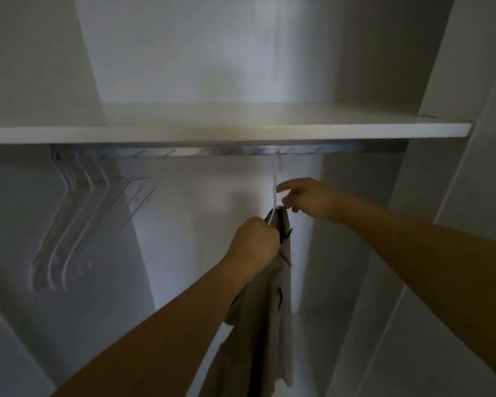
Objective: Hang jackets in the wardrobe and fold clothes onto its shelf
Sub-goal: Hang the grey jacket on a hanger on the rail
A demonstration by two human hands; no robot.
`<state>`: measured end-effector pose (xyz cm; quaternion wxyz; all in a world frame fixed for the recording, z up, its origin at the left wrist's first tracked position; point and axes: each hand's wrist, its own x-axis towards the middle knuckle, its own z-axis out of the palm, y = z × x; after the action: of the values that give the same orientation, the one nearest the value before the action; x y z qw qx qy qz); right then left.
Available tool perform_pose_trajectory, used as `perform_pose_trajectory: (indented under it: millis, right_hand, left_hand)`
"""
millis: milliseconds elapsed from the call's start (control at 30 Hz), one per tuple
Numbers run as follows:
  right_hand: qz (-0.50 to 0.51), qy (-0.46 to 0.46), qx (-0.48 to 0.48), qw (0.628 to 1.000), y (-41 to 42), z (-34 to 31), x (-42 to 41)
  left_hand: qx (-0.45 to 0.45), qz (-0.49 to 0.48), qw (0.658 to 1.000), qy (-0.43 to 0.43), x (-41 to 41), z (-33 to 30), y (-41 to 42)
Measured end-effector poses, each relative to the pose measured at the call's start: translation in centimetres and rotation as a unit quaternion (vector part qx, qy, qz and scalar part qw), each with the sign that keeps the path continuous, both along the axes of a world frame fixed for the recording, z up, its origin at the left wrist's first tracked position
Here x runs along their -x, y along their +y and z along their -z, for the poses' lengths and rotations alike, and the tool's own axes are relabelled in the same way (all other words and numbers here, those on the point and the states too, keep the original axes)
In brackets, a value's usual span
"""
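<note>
A beige jacket (265,316) hangs on a white hanger (274,184) whose hook sits over the metal rail (201,151) under the white shelf (226,130). My left hand (254,242) grips the jacket's collar and the hanger's shoulder just below the hook. Just right of the hanger's neck is my right hand (304,199), its fingers loosely spread; fingertips touch or nearly touch the neck. The jacket's lower part runs out of the bottom of the view.
Several bare white hangers (78,213) hang bunched at the rail's left end. The wardrobe's side wall (364,253) stands close on the right, with a door panel (470,196) beyond it. The back wall lies behind the jacket.
</note>
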<state>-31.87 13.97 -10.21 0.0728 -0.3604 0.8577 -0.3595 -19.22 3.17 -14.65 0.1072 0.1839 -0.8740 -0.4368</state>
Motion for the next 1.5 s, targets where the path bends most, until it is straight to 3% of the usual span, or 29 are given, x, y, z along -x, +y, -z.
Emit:
perform_pose_trajectory:
  millis: [67,267,667,867,1067,1200,1300,1400,1500]
  right_hand:
    - [0.003,-0.039,0.079,0.996,-0.4,-0.1,1.5]
    - [0.069,-0.025,0.131,0.989,-0.8,-0.4,7.2]
    - [0.141,-0.008,0.070,0.988,-0.7,-0.1,18.2]
    - [0.134,-0.029,0.068,0.988,-0.9,2.3,18.7]
    - [0.159,-0.050,0.053,0.985,-0.3,2.5,18.3]
    - [0.188,-0.044,0.020,0.981,0.7,1.0,15.5]
    - [0.199,-0.037,-0.044,0.978,2.5,-0.4,11.1]
    - [0.199,-0.034,-0.071,0.977,5.7,-0.9,4.8]
    - [0.222,-0.027,-0.066,0.973,9.4,-1.5,-2.3]
  left_hand:
    - [-0.023,-0.031,0.999,0.025,2.7,-0.3,0.8]
    - [-0.042,-0.059,0.993,0.091,9.7,-1.4,2.6]
    - [-0.047,-0.098,0.985,0.131,20.8,0.4,3.8]
    - [-0.074,-0.080,0.993,0.051,22.0,4.1,4.9]
    - [-0.044,-0.028,0.998,-0.027,21.4,2.5,4.7]
    - [0.069,0.018,0.996,-0.055,18.3,-0.5,3.7]
    - [0.171,0.037,0.984,-0.014,13.6,-3.0,3.1]
    - [0.300,0.060,0.951,0.052,8.4,-4.8,2.7]
    - [0.368,0.107,0.921,0.069,3.9,-5.8,3.3]
